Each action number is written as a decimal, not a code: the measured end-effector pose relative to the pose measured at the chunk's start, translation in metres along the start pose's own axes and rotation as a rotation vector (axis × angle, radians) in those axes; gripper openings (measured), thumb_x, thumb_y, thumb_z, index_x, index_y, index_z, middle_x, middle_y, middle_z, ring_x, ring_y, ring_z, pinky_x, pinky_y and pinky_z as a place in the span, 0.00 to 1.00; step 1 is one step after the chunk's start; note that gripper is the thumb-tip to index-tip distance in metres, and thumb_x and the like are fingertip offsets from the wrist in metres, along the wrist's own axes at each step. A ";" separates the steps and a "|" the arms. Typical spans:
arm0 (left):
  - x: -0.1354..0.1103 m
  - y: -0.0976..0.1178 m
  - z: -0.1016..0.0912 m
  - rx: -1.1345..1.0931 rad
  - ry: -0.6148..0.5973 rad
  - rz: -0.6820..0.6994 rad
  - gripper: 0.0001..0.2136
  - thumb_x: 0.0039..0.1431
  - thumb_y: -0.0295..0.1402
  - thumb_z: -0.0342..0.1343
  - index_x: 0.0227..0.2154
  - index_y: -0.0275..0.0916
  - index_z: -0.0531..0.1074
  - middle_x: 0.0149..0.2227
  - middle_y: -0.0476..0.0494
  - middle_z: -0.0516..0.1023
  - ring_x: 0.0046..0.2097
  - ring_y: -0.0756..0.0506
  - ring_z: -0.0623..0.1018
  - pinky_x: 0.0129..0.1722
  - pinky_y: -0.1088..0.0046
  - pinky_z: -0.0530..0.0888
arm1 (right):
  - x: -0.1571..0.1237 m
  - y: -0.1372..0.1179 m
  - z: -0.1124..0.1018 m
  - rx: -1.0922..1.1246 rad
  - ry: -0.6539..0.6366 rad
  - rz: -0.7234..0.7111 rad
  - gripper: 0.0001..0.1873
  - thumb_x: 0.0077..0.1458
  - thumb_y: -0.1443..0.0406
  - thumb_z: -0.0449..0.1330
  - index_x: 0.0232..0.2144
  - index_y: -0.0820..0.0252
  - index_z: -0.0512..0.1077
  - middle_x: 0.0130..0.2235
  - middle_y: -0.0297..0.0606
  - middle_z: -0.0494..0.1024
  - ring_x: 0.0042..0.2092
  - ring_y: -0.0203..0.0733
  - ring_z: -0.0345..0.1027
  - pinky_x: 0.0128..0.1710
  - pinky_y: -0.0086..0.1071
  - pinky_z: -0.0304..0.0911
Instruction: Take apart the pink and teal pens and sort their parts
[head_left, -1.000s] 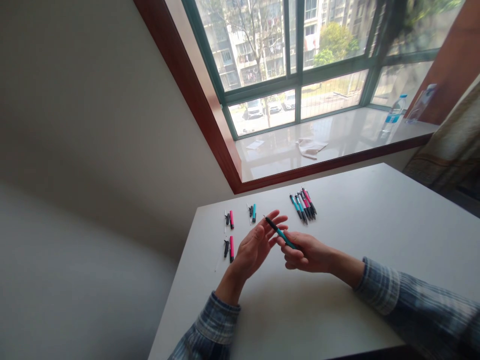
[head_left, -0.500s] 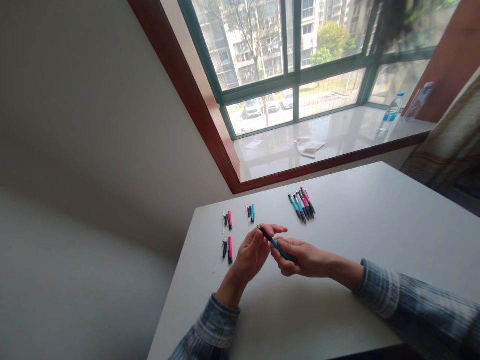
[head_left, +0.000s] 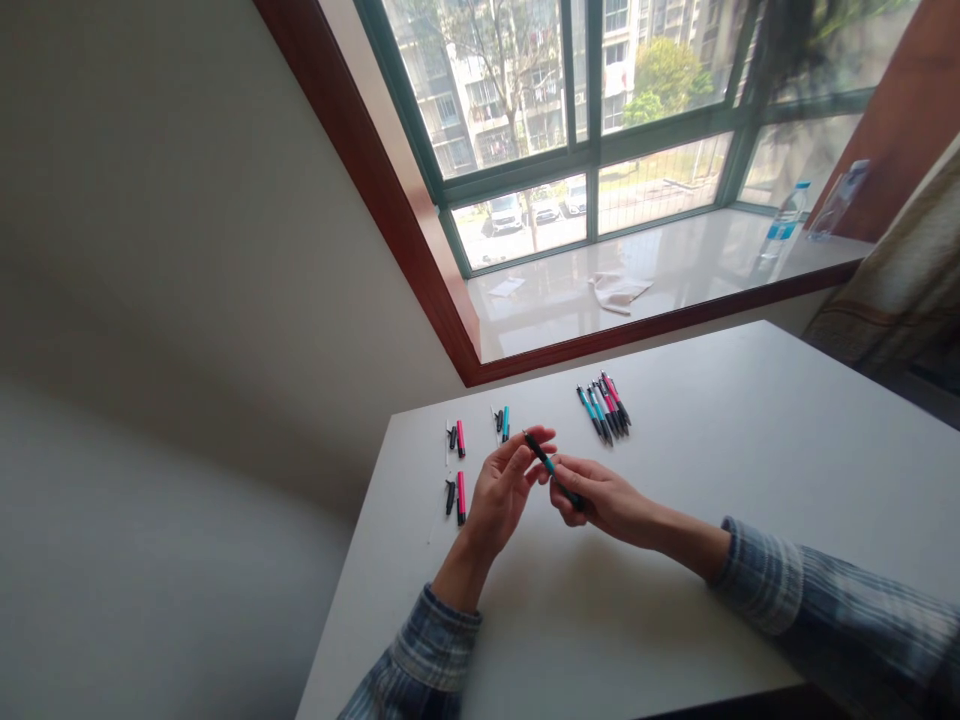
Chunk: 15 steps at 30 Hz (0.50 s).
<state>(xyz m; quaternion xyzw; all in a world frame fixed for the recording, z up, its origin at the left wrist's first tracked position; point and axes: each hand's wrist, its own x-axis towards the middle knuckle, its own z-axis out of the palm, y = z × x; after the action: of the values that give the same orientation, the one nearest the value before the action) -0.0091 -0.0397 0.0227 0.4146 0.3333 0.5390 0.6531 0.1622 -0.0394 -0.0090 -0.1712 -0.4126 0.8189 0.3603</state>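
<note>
Since half a second ago, the held pen [head_left: 538, 449] and both hands have shifted a little toward the far side, and the left fingers now stand straighter; the pens and parts lying on the table [head_left: 750, 460] look unchanged. The right hand [head_left: 606, 497] is closed on the pen's teal barrel, thumb against fingers, with the dark front end slanting up toward the far left. The left hand [head_left: 500, 502] has its thumb and fingers parted around that end; whether any fingertip touches it cannot be told.

Should the right hand's pinch loosen while the left gives no firm hold, the pen could slip and drop to the table below. If it comes apart in the air, a small inner piece might fall and roll away. Far left of the hands lie a teal barrel [head_left: 506, 422], a far pink barrel [head_left: 460, 440] and a near pink barrel [head_left: 461, 498]; the left hand is close to these, so a careless sweep of wrist or sleeve could mix their parts. The pen bundle [head_left: 611, 405], farther right, seems safer, lying well clear of both hands.
</note>
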 end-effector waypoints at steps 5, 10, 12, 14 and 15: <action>0.003 -0.002 -0.002 0.010 0.070 0.044 0.12 0.55 0.39 0.71 0.37 0.38 0.80 0.40 0.45 0.78 0.39 0.49 0.75 0.43 0.70 0.72 | 0.002 -0.003 -0.008 -0.150 -0.006 -0.065 0.17 0.66 0.51 0.60 0.41 0.60 0.71 0.27 0.28 0.64 0.25 0.31 0.54 0.27 0.29 0.47; 0.003 -0.002 -0.003 0.029 0.063 0.084 0.12 0.54 0.38 0.71 0.33 0.38 0.75 0.35 0.49 0.74 0.36 0.50 0.73 0.40 0.72 0.71 | 0.003 -0.002 -0.011 -0.304 0.020 -0.101 0.16 0.65 0.52 0.62 0.42 0.60 0.71 0.25 0.27 0.64 0.25 0.32 0.57 0.27 0.29 0.51; 0.002 -0.001 -0.003 0.051 0.034 0.070 0.12 0.55 0.38 0.71 0.37 0.39 0.76 0.39 0.47 0.76 0.39 0.49 0.75 0.44 0.71 0.72 | 0.003 -0.001 -0.011 -0.306 0.037 -0.104 0.17 0.65 0.52 0.62 0.43 0.60 0.70 0.26 0.28 0.66 0.25 0.32 0.59 0.27 0.29 0.53; 0.002 0.000 -0.003 0.071 -0.010 0.021 0.16 0.58 0.40 0.68 0.47 0.40 0.77 0.46 0.42 0.78 0.45 0.46 0.77 0.48 0.67 0.72 | 0.004 0.000 -0.012 -0.262 0.040 -0.089 0.18 0.66 0.50 0.60 0.43 0.60 0.70 0.27 0.30 0.69 0.25 0.33 0.60 0.27 0.29 0.53; 0.002 0.001 -0.003 0.076 -0.030 -0.008 0.19 0.60 0.41 0.66 0.51 0.40 0.77 0.50 0.39 0.78 0.48 0.44 0.77 0.51 0.65 0.72 | 0.004 0.000 -0.012 -0.234 0.043 -0.078 0.19 0.66 0.49 0.60 0.43 0.60 0.70 0.27 0.31 0.70 0.25 0.33 0.60 0.26 0.29 0.53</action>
<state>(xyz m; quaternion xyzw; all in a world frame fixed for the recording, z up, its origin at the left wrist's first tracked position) -0.0115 -0.0376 0.0221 0.4458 0.3452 0.5169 0.6441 0.1666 -0.0302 -0.0163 -0.2132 -0.5038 0.7467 0.3783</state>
